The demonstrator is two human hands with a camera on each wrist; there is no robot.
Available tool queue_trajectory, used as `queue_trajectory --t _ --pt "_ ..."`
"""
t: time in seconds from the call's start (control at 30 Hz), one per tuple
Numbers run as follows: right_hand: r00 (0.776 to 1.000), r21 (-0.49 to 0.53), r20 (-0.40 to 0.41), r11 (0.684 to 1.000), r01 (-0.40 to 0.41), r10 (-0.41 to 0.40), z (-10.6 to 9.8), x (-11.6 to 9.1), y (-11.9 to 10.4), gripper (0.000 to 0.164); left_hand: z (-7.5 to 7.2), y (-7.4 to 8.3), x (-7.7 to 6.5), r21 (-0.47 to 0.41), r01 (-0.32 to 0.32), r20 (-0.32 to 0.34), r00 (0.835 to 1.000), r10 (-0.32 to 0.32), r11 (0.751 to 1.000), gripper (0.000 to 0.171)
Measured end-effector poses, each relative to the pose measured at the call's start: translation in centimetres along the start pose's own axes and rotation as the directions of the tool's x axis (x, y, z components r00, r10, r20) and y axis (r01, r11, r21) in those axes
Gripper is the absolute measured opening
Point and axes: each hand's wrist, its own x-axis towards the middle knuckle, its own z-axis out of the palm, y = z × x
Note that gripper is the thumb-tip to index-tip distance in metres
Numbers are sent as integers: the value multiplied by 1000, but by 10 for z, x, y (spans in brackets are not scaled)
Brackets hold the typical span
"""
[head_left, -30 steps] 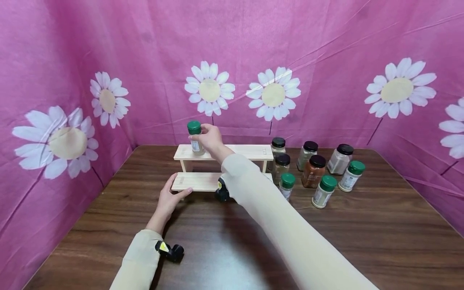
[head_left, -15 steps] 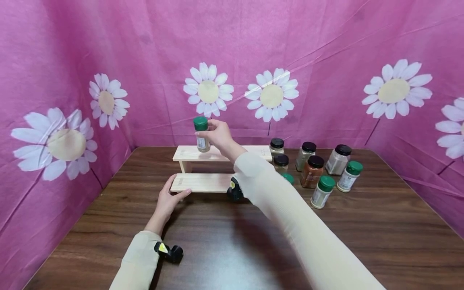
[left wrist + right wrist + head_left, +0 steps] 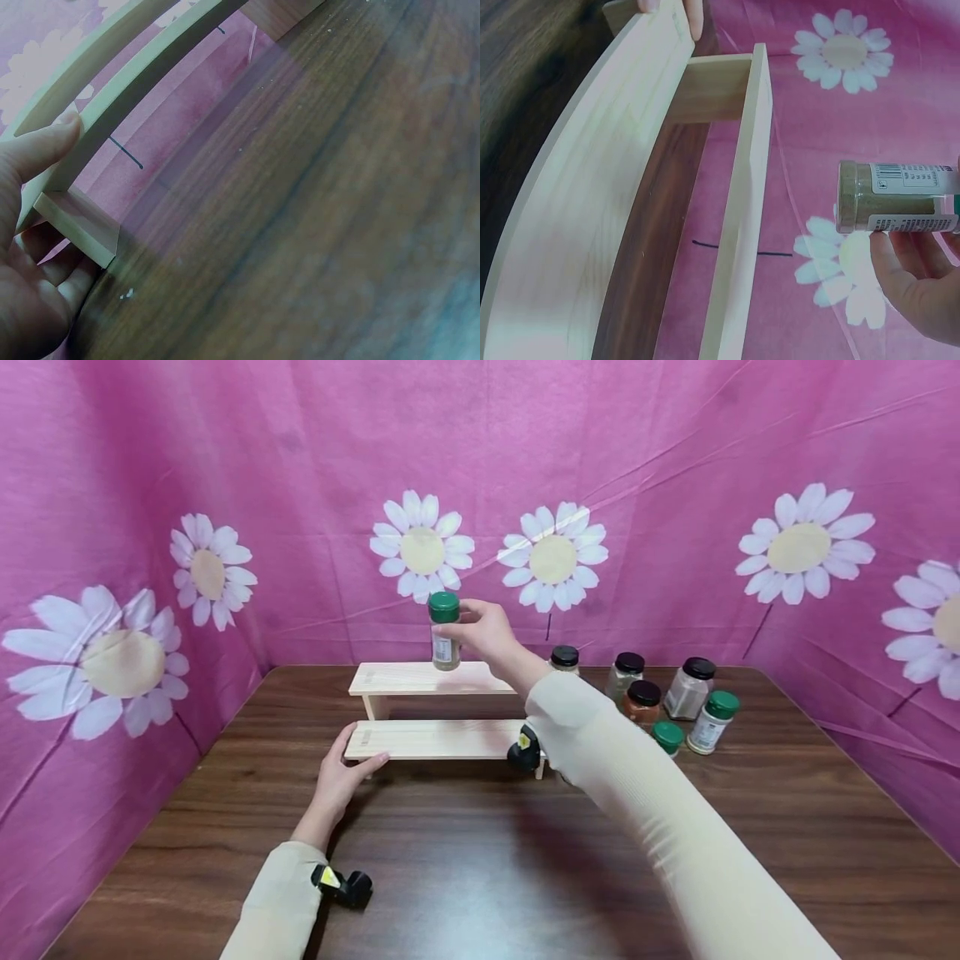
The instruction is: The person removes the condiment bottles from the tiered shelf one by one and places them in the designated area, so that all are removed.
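Observation:
My right hand [image 3: 491,631] grips a spice jar [image 3: 444,652] with a green lid, upright over the upper shelf [image 3: 393,679] of a two-step wooden rack. In the right wrist view, the jar [image 3: 896,201] shows brown powder and a printed label, and its base stands apart from the rack. My left hand [image 3: 335,781] holds the left end of the lower shelf [image 3: 442,740]. The left wrist view has the thumb [image 3: 56,142] against the shelf's edge and the other fingers curled by the end leg [image 3: 79,225].
Right of the rack stand several more spice jars, among them a white-powder jar [image 3: 688,693] with black lid, a red-brown one [image 3: 642,712] and a green-lidded one [image 3: 711,727]. My right sleeve [image 3: 637,802] covers part of this group. A pink daisy-print cloth [image 3: 645,452] hangs behind the table [image 3: 450,860].
My right hand has lifted the green-lidded spice jar off the left part of the upper shelf and carried it rightward and up. My left hand keeps its hold on the rack.

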Motion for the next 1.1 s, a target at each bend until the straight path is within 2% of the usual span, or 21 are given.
queue_trajectory --t 0.17,0.43,0.63,0.73,0.9,1.1 --pt "1000 26 23 1000 3 -4 -17 -8 2 43 -1 1 0 -13 -6 10 1000 6 1000 74" --pt "999 -3 44 1000 26 -26 -49 -24 5 45 -1 2 -1 -14 6 10 1000 -6 1000 74" --pt "999 61 -7 997 38 -38 -73 -31 9 42 -1 2 -1 -24 4 10 1000 -3 1000 74" --pt "999 72 -42 997 22 -19 -84 -33 13 42 -1 3 -2 -22 12 11 1000 -12 1000 75" --pt "996 63 -88 998 -4 9 -103 -37 20 43 -1 4 -3 -15 23 18 1000 -23 1000 75" --pt "991 -7 -132 1000 -18 17 -125 -44 26 49 -2 2 -2 -7 24 19 1000 -24 1000 76"
